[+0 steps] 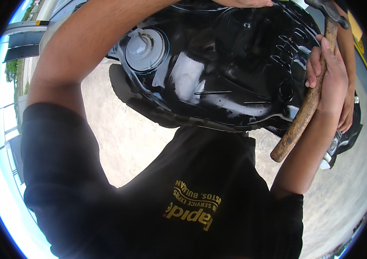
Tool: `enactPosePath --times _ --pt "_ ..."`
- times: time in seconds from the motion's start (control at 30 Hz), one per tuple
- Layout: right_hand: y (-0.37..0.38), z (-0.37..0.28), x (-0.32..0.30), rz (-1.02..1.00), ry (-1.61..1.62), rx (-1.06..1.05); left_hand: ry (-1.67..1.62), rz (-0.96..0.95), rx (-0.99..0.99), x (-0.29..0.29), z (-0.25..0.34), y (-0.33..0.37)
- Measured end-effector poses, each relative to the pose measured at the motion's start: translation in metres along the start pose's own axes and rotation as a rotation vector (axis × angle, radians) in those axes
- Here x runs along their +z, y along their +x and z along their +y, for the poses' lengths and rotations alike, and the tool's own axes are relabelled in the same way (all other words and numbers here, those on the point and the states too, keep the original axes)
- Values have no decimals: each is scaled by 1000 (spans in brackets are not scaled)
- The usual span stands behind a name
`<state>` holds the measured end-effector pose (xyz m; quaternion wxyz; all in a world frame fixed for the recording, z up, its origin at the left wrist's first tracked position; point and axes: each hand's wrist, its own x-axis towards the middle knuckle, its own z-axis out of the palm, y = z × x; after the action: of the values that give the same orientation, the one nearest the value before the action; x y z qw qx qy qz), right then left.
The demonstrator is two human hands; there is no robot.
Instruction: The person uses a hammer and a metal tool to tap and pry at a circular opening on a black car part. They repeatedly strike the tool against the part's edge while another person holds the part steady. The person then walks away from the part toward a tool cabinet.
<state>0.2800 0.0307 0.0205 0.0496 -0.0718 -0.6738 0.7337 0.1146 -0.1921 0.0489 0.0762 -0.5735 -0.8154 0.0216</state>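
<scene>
A large glossy black moulded tank [235, 64], which looks like a vehicle fuel tank, lies in front of my body. A round grey-white cap fitting [146, 49] sits in its left part. My right hand [332, 80] is closed around the wooden handle of a hammer [297, 129] at the tank's right side. The dark metal head is up at the far end, and the worn handle end points down toward me. My left arm reaches over the tank's left side. Only a strip of my left hand [246, 3] shows at the tank's far edge; most of its fingers are cut off.
Close behind my right hand, another person's forearm and hand [347, 114] reach down along the tank's right side. A metal fitting [332, 144] on a dark part is below that hand. Pale concrete floor [118, 125] lies underneath, and a yellow-edged dark surface [366, 64] is at far right.
</scene>
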Motion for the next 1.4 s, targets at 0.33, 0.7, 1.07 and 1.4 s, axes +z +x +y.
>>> enactPosePath --times 0.33,0.7,1.07,1.4 --pt "-9 6 13 93 53 54 1 0 16 -1 0 -4" --pt "-21 -9 -6 -41 -105 84 7 35 76 4 -4 -15" --pt "-43 10 -32 -24 16 73 -388 405 -215 -76 2 -29" --pt "-122 42 -116 -32 102 85 -59 1131 -1257 -98 62 -334"
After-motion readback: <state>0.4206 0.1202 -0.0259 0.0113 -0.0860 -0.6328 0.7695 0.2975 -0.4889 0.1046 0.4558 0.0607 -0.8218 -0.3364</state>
